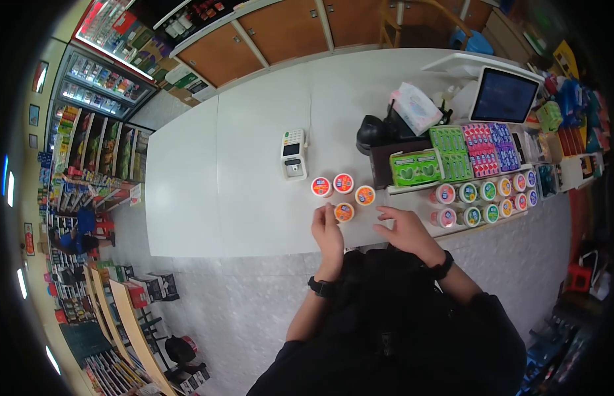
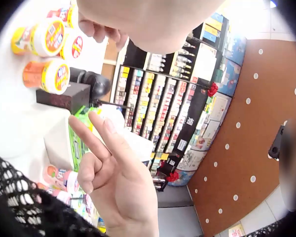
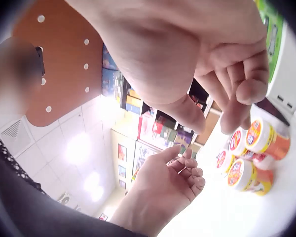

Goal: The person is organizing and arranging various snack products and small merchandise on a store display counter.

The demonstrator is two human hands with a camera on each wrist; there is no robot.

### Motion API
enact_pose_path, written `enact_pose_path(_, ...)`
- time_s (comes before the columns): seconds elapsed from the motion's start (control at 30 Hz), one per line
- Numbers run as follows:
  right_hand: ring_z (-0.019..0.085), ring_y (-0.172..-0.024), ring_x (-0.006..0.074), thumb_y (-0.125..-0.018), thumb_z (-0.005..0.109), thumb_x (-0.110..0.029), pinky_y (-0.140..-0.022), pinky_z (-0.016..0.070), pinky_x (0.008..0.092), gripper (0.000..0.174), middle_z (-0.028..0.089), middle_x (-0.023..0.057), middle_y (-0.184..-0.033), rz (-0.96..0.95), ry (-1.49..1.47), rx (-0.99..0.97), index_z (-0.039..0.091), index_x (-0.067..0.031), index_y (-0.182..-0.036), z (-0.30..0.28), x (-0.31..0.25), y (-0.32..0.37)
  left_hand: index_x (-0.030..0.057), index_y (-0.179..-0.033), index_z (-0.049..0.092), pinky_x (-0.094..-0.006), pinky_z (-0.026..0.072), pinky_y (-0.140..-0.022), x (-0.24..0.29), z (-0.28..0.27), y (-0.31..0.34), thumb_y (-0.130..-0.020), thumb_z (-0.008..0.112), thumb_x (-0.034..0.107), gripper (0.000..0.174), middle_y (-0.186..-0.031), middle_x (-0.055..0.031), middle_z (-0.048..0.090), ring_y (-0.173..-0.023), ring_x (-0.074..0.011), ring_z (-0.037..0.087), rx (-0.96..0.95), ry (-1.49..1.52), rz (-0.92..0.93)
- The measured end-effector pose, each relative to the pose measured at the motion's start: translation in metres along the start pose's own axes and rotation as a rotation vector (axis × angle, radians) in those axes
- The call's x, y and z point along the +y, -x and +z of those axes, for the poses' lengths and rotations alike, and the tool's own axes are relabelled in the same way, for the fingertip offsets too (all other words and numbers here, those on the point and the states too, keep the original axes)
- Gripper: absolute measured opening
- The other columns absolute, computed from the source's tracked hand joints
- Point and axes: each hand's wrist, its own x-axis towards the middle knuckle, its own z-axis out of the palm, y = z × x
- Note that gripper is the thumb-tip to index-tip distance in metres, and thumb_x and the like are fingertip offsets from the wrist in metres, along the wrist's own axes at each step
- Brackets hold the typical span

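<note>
We tag the nearest orange-lidded tub (image 1: pixel 344 212) on the white counter (image 1: pixel 241 165), just near of three more tubs (image 1: pixel 343 183). Left hand (image 1: pixel 328 232) loosely curled, empty, fingertips just beside it. Right hand (image 1: pixel 407 231) relaxed, empty, to its right. Likely light, stiff, slick: pinch the sidewall under the lid.

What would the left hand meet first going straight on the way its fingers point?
Probably the small round red-lidded tub just beyond the left hand; the orange-lidded tub sits beside it, not ahead.
</note>
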Motion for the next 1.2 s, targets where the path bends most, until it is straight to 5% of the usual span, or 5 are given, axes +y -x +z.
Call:
enact_pose_path(0.13, 0.069, -0.086, 0.0323, -0.083, 0.070, -0.033, -0.078, 0.0529, 0.0407, 0.054, 0.070, 0.0187, -0.100, -0.130, 0.147, -0.132, 0.059, -0.0040, -0.128, 0.049, -0.010, -0.032, -0.0021, -0.107, 0.063, -0.0284, 0.0477, -0.067, -0.036, -0.035, -0.025, -0.099, 0.054, 0.036, 0.040, -0.089, -0.0066, 0.061, -0.078, -0.0140, 0.058, 0.240, -0.014, -0.008)
enact_pose_path(0.33, 0.071, -0.085, 0.0283, -0.081, 0.072, -0.032, -0.076, 0.0533, 0.0393, 0.065, 0.071, 0.0170, -0.098, -0.085, 0.234, -0.135, 0.051, -0.0009, -0.134, 0.092, -0.013, -0.061, -0.0068, -0.131, 0.053, -0.0378, 0.0500, -0.090, -0.041, -0.054, -0.037, -0.097, 0.051, 0.049, 0.065, -0.125, -0.0190, 0.060, -0.115, -0.0279, 0.059, -0.242, 0.044, -0.402)
enact_pose_path(0.93, 0.067, -0.061, 0.0306, -0.082, 0.072, -0.035, -0.065, 0.0512, 0.0400, 0.073, 0.068, 0.0184, -0.077, 0.095, -0.161, -0.001, 0.043, -0.0080, -0.143, -0.039, -0.050, 0.054, -0.0131, -0.116, 0.063, -0.0349, 0.0541, -0.084, 0.073, 0.024, 0.025, -0.099, 0.049, 0.051, 0.068, -0.105, -0.0245, 0.068, -0.102, -0.0270, 0.066, -0.597, -0.274, -0.022)
enact_pose_path(1.07, 0.067, -0.057, 0.0247, -0.082, 0.073, -0.035, -0.061, 0.0523, 0.0357, 0.079, 0.069, 0.0210, -0.095, 0.016, -0.176, 0.194, 0.038, -0.0002, -0.144, -0.037, 0.003, 0.056, -0.0130, -0.115, 0.063, -0.0340, 0.0535, -0.084, 0.051, 0.068, 0.021, -0.099, 0.048, 0.052, 0.069, -0.105, -0.0235, 0.068, -0.101, -0.0254, 0.066, -0.686, -0.252, -0.041)
enact_pose_path(1.2, 0.072, -0.091, 0.0277, -0.085, 0.074, -0.029, -0.058, 0.0561, 0.0267, 0.084, 0.042, 0.0356, -0.141, 0.242, -0.459, 0.142, 0.029, 0.0067, -0.146, -0.050, 0.023, 0.054, -0.0081, -0.130, 0.055, -0.0369, 0.0474, -0.093, 0.016, 0.101, 0.006, -0.098, 0.039, 0.063, 0.080, -0.127, -0.0203, 0.060, -0.117, -0.0275, 0.057, -0.810, -0.289, -0.158)
